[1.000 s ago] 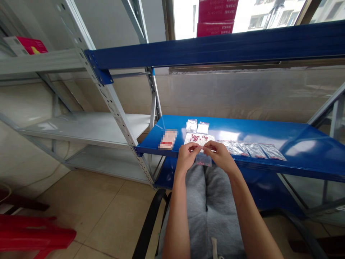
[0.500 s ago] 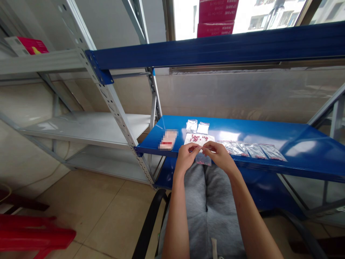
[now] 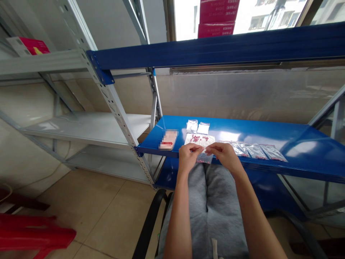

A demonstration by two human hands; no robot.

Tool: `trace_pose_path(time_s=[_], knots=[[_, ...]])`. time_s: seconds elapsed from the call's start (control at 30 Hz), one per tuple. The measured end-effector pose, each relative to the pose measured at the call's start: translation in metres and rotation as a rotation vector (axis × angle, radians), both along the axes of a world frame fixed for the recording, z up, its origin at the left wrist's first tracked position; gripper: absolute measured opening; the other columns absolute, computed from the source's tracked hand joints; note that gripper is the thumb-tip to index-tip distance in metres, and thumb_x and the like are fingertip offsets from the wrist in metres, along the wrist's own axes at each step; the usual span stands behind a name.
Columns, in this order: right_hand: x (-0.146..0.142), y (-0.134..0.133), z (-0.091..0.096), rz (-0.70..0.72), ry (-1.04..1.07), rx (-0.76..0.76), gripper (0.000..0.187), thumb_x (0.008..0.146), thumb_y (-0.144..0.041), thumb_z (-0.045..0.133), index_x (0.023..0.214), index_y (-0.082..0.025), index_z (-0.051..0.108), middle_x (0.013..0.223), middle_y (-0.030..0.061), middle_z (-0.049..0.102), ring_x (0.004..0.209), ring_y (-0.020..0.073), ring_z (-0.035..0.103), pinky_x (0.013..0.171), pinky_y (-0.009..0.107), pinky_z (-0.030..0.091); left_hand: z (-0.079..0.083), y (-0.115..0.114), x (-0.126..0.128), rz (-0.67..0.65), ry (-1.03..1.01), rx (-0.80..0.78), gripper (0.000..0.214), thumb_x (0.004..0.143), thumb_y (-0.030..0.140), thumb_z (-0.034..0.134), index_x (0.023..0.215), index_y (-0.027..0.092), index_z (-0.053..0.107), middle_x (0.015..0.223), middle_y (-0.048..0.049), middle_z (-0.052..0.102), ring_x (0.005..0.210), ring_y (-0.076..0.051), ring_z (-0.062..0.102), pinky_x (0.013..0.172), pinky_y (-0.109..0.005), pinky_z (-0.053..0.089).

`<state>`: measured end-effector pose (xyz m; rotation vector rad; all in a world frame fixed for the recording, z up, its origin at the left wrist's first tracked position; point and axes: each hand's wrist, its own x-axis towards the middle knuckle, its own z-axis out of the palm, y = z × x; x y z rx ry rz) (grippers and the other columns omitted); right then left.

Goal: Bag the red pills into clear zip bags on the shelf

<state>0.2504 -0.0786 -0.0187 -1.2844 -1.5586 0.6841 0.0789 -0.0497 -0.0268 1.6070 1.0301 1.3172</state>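
One small clear plastic bag (image 3: 205, 158), with reddish bits near its bottom, hangs between the person's two hands at the front edge of a blue shelf (image 3: 296, 140), just above the lap. The left hand (image 3: 187, 156) pinches its upper edge between thumb and fingers, and the right hand (image 3: 224, 154) pinches that edge from the other side. The hands are close together, the fingertips nearly meeting; whether they touch cannot be told.

Just beyond the fingers, a white sheet (image 3: 190, 136) lies on the shelf, bearing small red pieces (image 3: 195, 138) in two loose groups, the left one larger. Behind the sheet, two pale packets (image 3: 192, 126) lie side by side. To the right, a row of clear packets (image 3: 254, 151) with reddish contents lies along the front edge, some overlapping. Left of the sheet, apart from it, rests a flat pinkish object (image 3: 169, 139), partly blurred out.

Below are grey trousers (image 3: 199, 201) and a black chair armrest (image 3: 149, 223). A red plastic stool (image 3: 35, 232) stands at far left; above, dark pink boxes (image 3: 217, 18) show before the window.
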Motion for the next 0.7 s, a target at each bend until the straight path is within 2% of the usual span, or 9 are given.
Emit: trace_pose_path(time_s=[0.13, 0.23, 0.33, 0.4, 0.47, 0.53, 0.63, 0.7], knots=[[0.011, -0.006, 0.004, -0.046, -0.065, 0.021, 0.024, 0.086, -0.039, 0.065, 0.073, -0.020, 0.074, 0.072, 0.0048, 0.076, 0.070, 0.0215, 0.070, 0.069, 0.032, 0.050, 0.002, -0.003, 0.006, -0.031, -0.020, -0.006, 0.010, 0.076, 0.028, 0.079, 0.077, 0.018, 0.081, 0.078, -0.0055, 0.078, 0.075, -0.021, 0.069, 0.071, -0.030, 0.050], [0.021, -0.013, 0.009, -0.010, -0.098, 0.011, 0.027, 0.088, -0.041, 0.063, 0.073, -0.020, 0.073, 0.071, 0.0049, 0.076, 0.068, 0.0203, 0.070, 0.067, 0.030, 0.049, 0.000, -0.003, 0.011, -0.097, -0.043, -0.019, 0.016, 0.076, 0.033, 0.081, 0.080, 0.018, 0.082, 0.082, -0.0066, 0.079, 0.081, -0.023, 0.071, 0.077, -0.032, 0.053], [0.035, -0.017, 0.021, 0.063, -0.069, -0.056, 0.029, 0.088, -0.045, 0.063, 0.077, -0.020, 0.074, 0.074, 0.0060, 0.077, 0.068, 0.0199, 0.069, 0.062, 0.029, 0.049, -0.003, -0.003, 0.020, -0.202, -0.122, -0.075, 0.025, 0.081, 0.038, 0.077, 0.094, 0.018, 0.083, 0.094, -0.0089, 0.080, 0.092, -0.025, 0.073, 0.086, -0.033, 0.055], [0.047, -0.019, 0.031, 0.080, -0.050, -0.078, 0.031, 0.087, -0.048, 0.065, 0.080, -0.019, 0.074, 0.076, 0.0070, 0.077, 0.070, 0.0205, 0.070, 0.060, 0.028, 0.050, -0.004, -0.005, 0.031, -0.272, -0.175, -0.116, 0.031, 0.085, 0.038, 0.074, 0.107, 0.018, 0.081, 0.095, -0.0089, 0.080, 0.092, -0.023, 0.074, 0.086, -0.033, 0.056], [0.062, -0.023, 0.040, 0.085, -0.027, -0.098, 0.034, 0.086, -0.051, 0.067, 0.089, -0.018, 0.075, 0.080, 0.0079, 0.078, 0.075, 0.0218, 0.072, 0.061, 0.028, 0.051, -0.002, -0.007, 0.044, -0.318, -0.195, -0.152, 0.034, 0.086, 0.036, 0.073, 0.113, 0.018, 0.078, 0.088, -0.0075, 0.079, 0.084, -0.021, 0.075, 0.079, -0.030, 0.057], [0.077, -0.028, 0.044, 0.088, 0.028, -0.142, 0.042, 0.083, -0.052, 0.070, 0.107, -0.018, 0.073, 0.087, 0.0084, 0.079, 0.083, 0.0239, 0.074, 0.064, 0.030, 0.053, 0.002, -0.009, 0.059, -0.317, -0.202, -0.170, 0.031, 0.086, 0.034, 0.073, 0.111, 0.018, 0.078, 0.083, -0.0062, 0.078, 0.075, -0.018, 0.074, 0.072, -0.027, 0.056], [0.100, -0.041, 0.034, 0.044, 0.122, -0.218, 0.063, 0.075, -0.049, 0.079, 0.129, -0.021, 0.062, 0.097, 0.0084, 0.080, 0.091, 0.0261, 0.075, 0.071, 0.034, 0.058, 0.005, -0.009, 0.087, -0.288, -0.229, -0.178, 0.026, 0.088, 0.033, 0.071, 0.108, 0.018, 0.078, 0.085, -0.0056, 0.076, 0.067, -0.014, 0.071, 0.064, -0.023, 0.055], [0.118, -0.051, 0.019, -0.020, 0.141, -0.239, 0.061, 0.072, -0.047, 0.081, 0.124, -0.021, 0.062, 0.093, 0.0077, 0.080, 0.086, 0.0258, 0.075, 0.071, 0.036, 0.059, 0.004, -0.007, 0.109, -0.300, -0.243, -0.188, 0.026, 0.090, 0.032, 0.069, 0.111, 0.017, 0.076, 0.084, -0.0053, 0.075, 0.066, -0.013, 0.071, 0.063, -0.023, 0.055]])
